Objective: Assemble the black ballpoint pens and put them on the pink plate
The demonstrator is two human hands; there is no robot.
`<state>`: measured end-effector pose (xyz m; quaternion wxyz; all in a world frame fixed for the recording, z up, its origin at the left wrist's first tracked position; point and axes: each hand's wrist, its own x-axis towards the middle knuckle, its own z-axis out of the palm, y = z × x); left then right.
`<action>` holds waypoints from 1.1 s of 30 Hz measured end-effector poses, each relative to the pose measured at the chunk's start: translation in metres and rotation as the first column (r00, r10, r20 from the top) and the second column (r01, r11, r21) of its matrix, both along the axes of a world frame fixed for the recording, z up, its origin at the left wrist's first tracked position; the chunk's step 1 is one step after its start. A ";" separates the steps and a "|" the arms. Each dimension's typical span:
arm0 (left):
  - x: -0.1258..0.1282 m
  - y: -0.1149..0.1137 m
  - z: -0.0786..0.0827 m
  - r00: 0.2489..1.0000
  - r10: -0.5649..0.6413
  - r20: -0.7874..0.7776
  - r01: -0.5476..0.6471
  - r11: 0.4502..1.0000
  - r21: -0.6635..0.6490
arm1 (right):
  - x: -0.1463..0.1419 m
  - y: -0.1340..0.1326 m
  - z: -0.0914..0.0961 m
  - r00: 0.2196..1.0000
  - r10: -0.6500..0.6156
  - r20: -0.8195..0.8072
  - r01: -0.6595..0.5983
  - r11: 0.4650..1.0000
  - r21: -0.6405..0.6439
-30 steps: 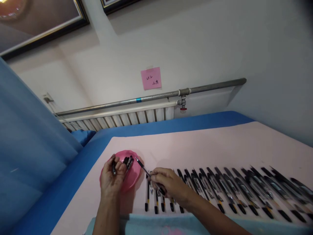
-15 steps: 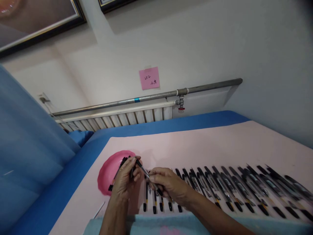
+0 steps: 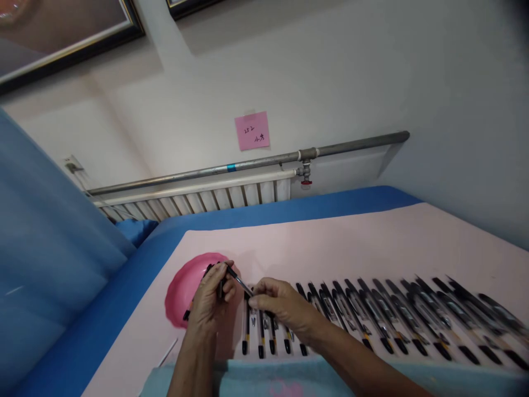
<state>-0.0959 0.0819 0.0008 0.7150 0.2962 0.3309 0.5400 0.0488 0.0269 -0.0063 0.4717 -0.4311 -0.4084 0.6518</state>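
Note:
A slim pen [image 3: 242, 282] with a clear barrel and a dark end slants between my two hands. My left hand [image 3: 209, 298] pinches its upper dark end, and another dark piece shows by the curled fingers, too small to name. At the lower end, the thumb and fingers of my right hand [image 3: 285, 306] close on the barrel. Behind my left hand is a pink scalloped bowl [image 3: 177, 289] with several black pens partly hidden in it. Disassembled-looking pens and parts [image 3: 261, 333] lie under and beside my right hand.
A long row of black-capped pens [image 3: 372, 314] runs rightward over the pink sheet [image 3: 330, 242]. A thin white stick [image 3: 168, 352] lies left of my left forearm. Light blue cloth [image 3: 248, 377] borders the near edge. Beyond the table are a radiator [image 3: 198, 199] and pipe [image 3: 264, 161].
My right hand has shifted slightly up along the pen, and its lower dark end no longer shows below the fingers. My left hand keeps its hold beside the bowl.

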 end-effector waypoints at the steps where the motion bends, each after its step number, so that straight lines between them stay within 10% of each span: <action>1: 0.000 0.000 -0.001 1.000 -0.001 -0.002 0.001 1.000 0.000 | 0.000 0.000 0.001 0.999 0.020 -0.032 -0.021 0.999 -0.031; 5: 0.000 0.001 -0.001 1.000 -0.008 0.001 0.008 1.000 0.000 | -0.002 -0.001 0.000 0.975 0.164 -0.153 -0.182 0.976 -0.117; 9: 0.000 0.000 -0.001 1.000 0.000 -0.012 0.000 1.000 0.011 | -0.004 0.000 -0.002 0.999 -0.006 -0.050 0.005 1.000 -0.029; 23: 0.000 0.000 -0.001 0.999 -0.005 -0.036 0.005 1.000 0.014 | -0.004 0.000 -0.004 0.985 0.107 -0.139 -0.119 0.990 -0.082; 33: -0.015 0.013 -0.002 0.984 0.157 0.086 -0.155 0.987 -0.034 | -0.006 -0.002 -0.008 0.868 -0.268 0.419 0.161 0.948 0.274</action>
